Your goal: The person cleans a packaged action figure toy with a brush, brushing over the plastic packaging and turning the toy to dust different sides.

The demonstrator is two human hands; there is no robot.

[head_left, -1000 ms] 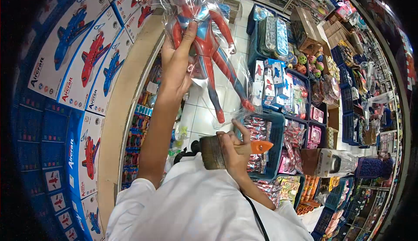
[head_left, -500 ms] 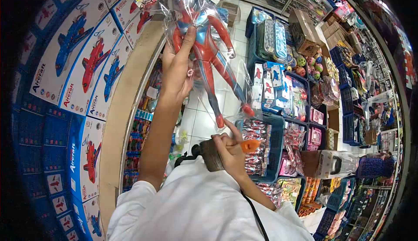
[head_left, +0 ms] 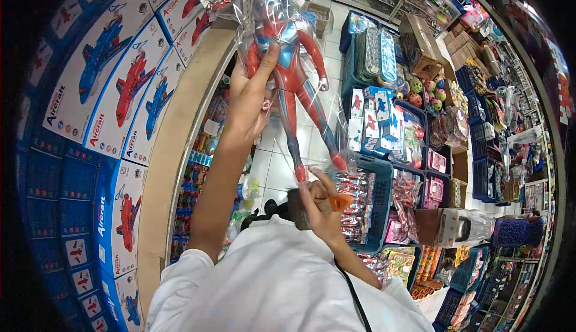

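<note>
1. Right of the aircraft boxes (head_left: 114, 77), the left hand (head_left: 249, 95) has its fingers closed on a bagged Ultraman figure (head_left: 291, 80), head pointing away from the wearer, legs toward them.
2. The right hand (head_left: 322, 209), fingers curled, grips a brush (head_left: 297, 212), apparently bristles boxward.

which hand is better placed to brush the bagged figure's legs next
Right, I'd judge: the right hand holds the brush just below the figure's feet. The left hand is taken up gripping the bagged figure by the torso.
</note>
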